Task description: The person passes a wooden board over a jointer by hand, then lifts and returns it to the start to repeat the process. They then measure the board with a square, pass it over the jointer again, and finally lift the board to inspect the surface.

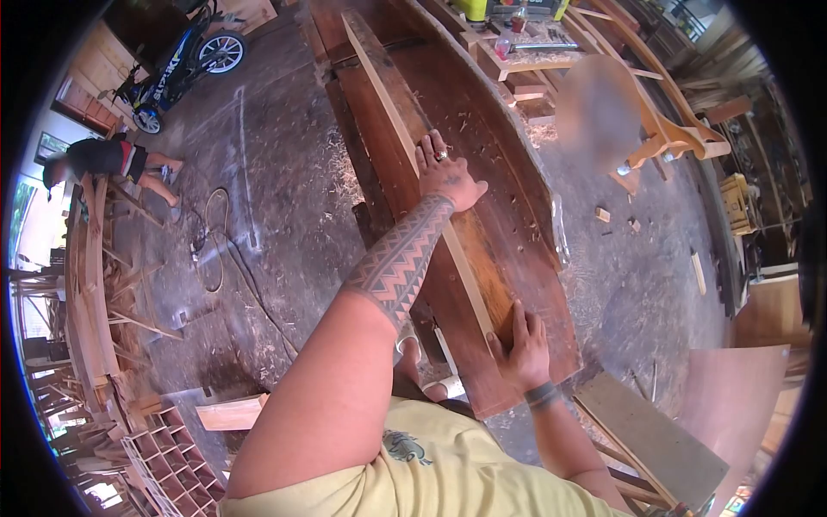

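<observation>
A long wooden beam (388,96) with a pale planed edge and a darker, rough top lies lengthwise on a wide reddish-brown board (530,284). My left hand (448,177), with a ring on one finger, rests on the beam around its middle, fingers stretched out and thumb apart. Nearer to my body, my right hand (521,349) grips the beam's near end, its thumb on the left side and its fingers on the right. Wood shavings dot the board.
A raised curved edge (508,112) borders the board's right side. A small bench (538,59) with tools stands at upper right. A plywood panel (650,431) is at lower right. A person (108,159) bends over wooden frames at left; a motorcycle (172,73) stands behind. A cable (250,284) crosses the floor.
</observation>
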Motion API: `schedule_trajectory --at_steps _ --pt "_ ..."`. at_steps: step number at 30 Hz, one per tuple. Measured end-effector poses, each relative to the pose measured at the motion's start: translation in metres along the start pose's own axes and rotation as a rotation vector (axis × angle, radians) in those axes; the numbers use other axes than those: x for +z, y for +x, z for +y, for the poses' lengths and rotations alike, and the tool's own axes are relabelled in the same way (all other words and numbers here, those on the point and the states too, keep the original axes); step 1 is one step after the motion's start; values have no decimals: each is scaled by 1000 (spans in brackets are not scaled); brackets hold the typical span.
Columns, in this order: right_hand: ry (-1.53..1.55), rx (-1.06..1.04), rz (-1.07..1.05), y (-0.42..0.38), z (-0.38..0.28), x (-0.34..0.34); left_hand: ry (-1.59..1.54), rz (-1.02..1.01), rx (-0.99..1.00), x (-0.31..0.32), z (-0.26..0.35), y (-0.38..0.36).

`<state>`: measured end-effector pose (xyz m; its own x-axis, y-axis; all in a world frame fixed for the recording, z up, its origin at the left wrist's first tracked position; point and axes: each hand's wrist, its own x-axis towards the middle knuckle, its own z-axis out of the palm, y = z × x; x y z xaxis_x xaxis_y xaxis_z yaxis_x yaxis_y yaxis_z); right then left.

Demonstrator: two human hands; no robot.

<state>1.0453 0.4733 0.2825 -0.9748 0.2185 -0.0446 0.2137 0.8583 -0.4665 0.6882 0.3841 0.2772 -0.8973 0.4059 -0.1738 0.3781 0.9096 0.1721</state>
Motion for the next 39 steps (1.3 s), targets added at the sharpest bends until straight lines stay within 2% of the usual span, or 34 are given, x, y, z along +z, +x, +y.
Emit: schedule_trajectory --at_steps 5,35,39 --pt "22 22 -25 12 -5 0 3 -39 -8 -5 -5 12" --pt "2 33 14 97 -25 16 -96 107 50 -14 -50 90" --pt "-5 26 18 109 -29 18 -606 478 123 15 -76 105"
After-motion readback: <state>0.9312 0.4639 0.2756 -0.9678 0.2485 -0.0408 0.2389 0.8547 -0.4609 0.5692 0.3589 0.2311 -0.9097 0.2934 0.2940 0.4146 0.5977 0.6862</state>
